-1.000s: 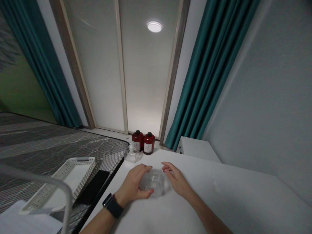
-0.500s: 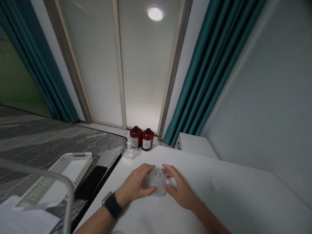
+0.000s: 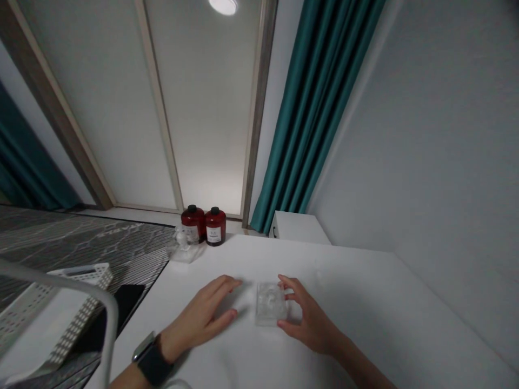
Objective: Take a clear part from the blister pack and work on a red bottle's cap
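Curving around a clear block (image 3: 271, 303), the right hand (image 3: 310, 319) has its fingers (image 3: 287, 286) at the block's far right corner and its thumb (image 3: 284, 325) at the near right corner; they seem to touch it, though I cannot tell whether it is gripped. The block lies flat on a white table (image 3: 365, 302), between the hands. The left hand (image 3: 198, 319) is open, palm down, with its fingers spread and pointing toward the block, just beside it but not touching. A black watch (image 3: 152, 363) circles the left wrist. Farther along the table, near its back edge, stand two red bottles (image 3: 204, 226) and, just left of them, a small clear stand (image 3: 184, 247). Left of the table lie a white basket (image 3: 52, 319) and a black phone (image 3: 117, 313).
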`<state>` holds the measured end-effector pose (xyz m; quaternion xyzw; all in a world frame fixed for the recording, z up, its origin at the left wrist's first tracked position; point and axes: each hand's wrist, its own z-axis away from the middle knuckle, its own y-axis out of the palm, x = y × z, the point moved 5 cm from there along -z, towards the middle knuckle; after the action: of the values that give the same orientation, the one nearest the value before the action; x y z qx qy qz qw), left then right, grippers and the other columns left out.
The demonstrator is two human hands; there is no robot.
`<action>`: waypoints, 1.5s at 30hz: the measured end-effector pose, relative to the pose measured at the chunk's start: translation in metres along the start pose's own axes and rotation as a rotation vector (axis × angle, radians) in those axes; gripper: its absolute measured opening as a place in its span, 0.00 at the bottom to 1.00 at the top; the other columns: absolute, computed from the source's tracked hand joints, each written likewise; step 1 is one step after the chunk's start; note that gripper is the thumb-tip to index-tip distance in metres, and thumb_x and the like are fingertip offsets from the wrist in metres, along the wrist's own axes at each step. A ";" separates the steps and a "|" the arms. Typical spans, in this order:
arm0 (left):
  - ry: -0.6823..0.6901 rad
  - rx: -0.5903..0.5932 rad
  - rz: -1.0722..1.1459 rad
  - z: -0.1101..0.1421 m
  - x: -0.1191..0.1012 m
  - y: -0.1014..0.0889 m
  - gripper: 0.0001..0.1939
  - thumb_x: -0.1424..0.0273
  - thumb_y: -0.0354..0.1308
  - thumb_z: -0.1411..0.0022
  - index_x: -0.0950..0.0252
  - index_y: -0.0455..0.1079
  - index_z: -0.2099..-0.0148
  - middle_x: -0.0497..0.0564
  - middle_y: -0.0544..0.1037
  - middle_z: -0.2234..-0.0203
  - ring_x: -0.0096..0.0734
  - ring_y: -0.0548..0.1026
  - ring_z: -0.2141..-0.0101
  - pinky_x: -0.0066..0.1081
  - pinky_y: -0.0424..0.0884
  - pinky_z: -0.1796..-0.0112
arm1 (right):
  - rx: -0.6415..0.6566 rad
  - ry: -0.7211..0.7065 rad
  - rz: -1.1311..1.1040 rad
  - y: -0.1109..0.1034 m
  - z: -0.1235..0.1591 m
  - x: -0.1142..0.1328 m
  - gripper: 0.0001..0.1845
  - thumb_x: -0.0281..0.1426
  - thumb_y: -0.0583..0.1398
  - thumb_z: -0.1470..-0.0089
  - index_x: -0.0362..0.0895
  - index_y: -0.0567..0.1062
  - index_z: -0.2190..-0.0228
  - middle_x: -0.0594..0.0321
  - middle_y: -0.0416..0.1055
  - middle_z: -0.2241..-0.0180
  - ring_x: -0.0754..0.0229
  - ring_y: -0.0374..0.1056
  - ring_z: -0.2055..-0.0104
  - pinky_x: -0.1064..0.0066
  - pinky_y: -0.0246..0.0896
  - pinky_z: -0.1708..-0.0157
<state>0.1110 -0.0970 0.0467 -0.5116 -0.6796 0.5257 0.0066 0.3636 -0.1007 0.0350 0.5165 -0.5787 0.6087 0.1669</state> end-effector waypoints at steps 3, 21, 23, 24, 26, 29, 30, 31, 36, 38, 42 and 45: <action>0.006 -0.013 -0.040 0.000 0.000 0.001 0.18 0.66 0.52 0.31 0.58 0.64 0.40 0.56 0.76 0.51 0.42 0.75 0.52 0.38 0.73 0.50 | 0.004 0.022 0.002 0.002 0.000 -0.004 0.46 0.20 0.63 0.56 0.50 0.57 0.38 0.52 0.62 0.43 0.50 0.62 0.41 0.55 0.63 0.45; -0.503 -0.637 0.253 0.009 0.028 -0.025 0.14 0.60 0.48 0.30 0.63 0.68 0.56 0.53 0.75 0.65 0.38 0.75 0.64 0.36 0.72 0.63 | -0.299 -0.107 0.013 -0.014 -0.083 0.007 0.15 0.36 0.54 0.39 0.48 0.71 0.52 0.55 0.72 0.55 0.52 0.70 0.52 0.59 0.67 0.51; -0.456 -0.686 0.219 0.009 0.025 -0.029 0.11 0.62 0.49 0.31 0.63 0.68 0.56 0.53 0.74 0.64 0.38 0.74 0.63 0.35 0.72 0.63 | -0.251 -0.146 0.084 -0.006 -0.103 0.017 0.15 0.33 0.55 0.40 0.48 0.71 0.52 0.55 0.72 0.54 0.52 0.69 0.51 0.57 0.66 0.50; -0.426 -0.705 0.194 0.009 0.023 -0.031 0.10 0.64 0.49 0.31 0.63 0.68 0.56 0.53 0.74 0.63 0.37 0.74 0.63 0.35 0.72 0.63 | -0.214 -0.162 0.123 -0.002 -0.113 0.021 0.16 0.32 0.55 0.41 0.48 0.71 0.52 0.56 0.72 0.54 0.52 0.69 0.50 0.56 0.65 0.49; -0.372 -0.722 0.148 0.008 0.019 -0.032 0.08 0.66 0.49 0.31 0.63 0.68 0.57 0.53 0.73 0.62 0.36 0.73 0.63 0.33 0.71 0.64 | -0.133 -0.188 0.189 0.005 -0.132 0.026 0.17 0.32 0.56 0.42 0.47 0.71 0.51 0.56 0.71 0.55 0.52 0.68 0.51 0.55 0.64 0.48; -0.326 -0.718 0.109 0.007 0.014 -0.033 0.07 0.69 0.49 0.31 0.62 0.68 0.57 0.53 0.72 0.63 0.35 0.72 0.65 0.33 0.71 0.65 | -0.048 -0.240 0.264 0.015 -0.161 0.034 0.19 0.31 0.56 0.42 0.45 0.68 0.48 0.55 0.69 0.55 0.53 0.68 0.52 0.55 0.65 0.49; -0.318 -0.717 0.104 0.007 0.014 -0.032 0.07 0.70 0.49 0.31 0.62 0.68 0.57 0.53 0.72 0.63 0.35 0.72 0.66 0.33 0.70 0.65 | -0.031 -0.260 0.287 0.019 -0.171 0.038 0.21 0.30 0.55 0.42 0.46 0.67 0.46 0.55 0.68 0.54 0.53 0.68 0.52 0.55 0.65 0.49; -0.314 -0.716 0.103 0.007 0.013 -0.032 0.07 0.70 0.48 0.31 0.62 0.67 0.58 0.53 0.72 0.64 0.34 0.71 0.66 0.33 0.70 0.65 | -0.021 -0.279 0.302 0.022 -0.182 0.041 0.23 0.30 0.56 0.42 0.46 0.65 0.44 0.55 0.68 0.53 0.53 0.68 0.51 0.54 0.65 0.48; -0.278 -0.731 0.093 0.007 0.013 -0.031 0.07 0.72 0.47 0.32 0.62 0.67 0.59 0.52 0.71 0.65 0.35 0.71 0.67 0.33 0.70 0.66 | 0.006 -0.362 0.368 0.044 -0.232 0.061 0.31 0.30 0.58 0.42 0.48 0.59 0.38 0.52 0.62 0.45 0.50 0.61 0.42 0.53 0.56 0.40; -0.258 -0.727 0.084 0.007 0.014 -0.030 0.08 0.73 0.47 0.32 0.62 0.68 0.58 0.52 0.71 0.65 0.35 0.71 0.66 0.33 0.70 0.66 | 0.010 -0.365 0.393 0.053 -0.248 0.066 0.32 0.32 0.59 0.42 0.47 0.59 0.38 0.50 0.61 0.45 0.49 0.60 0.41 0.53 0.55 0.39; -0.254 -0.707 0.071 0.008 0.015 -0.028 0.08 0.74 0.47 0.32 0.62 0.68 0.58 0.53 0.71 0.65 0.36 0.72 0.65 0.33 0.70 0.66 | 0.013 -0.336 0.428 0.067 -0.269 0.069 0.32 0.37 0.59 0.42 0.42 0.60 0.38 0.46 0.62 0.45 0.45 0.60 0.41 0.51 0.56 0.41; -0.253 -0.702 0.067 0.009 0.015 -0.026 0.09 0.74 0.46 0.32 0.62 0.67 0.58 0.54 0.71 0.65 0.36 0.72 0.65 0.33 0.70 0.66 | 0.015 -0.302 0.444 0.074 -0.276 0.066 0.30 0.37 0.59 0.42 0.42 0.62 0.40 0.45 0.64 0.45 0.43 0.60 0.42 0.50 0.55 0.41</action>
<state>0.0807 -0.0905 0.0536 -0.4357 -0.7968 0.3195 -0.2706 0.1566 0.0952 0.1060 0.4630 -0.6916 0.5509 -0.0627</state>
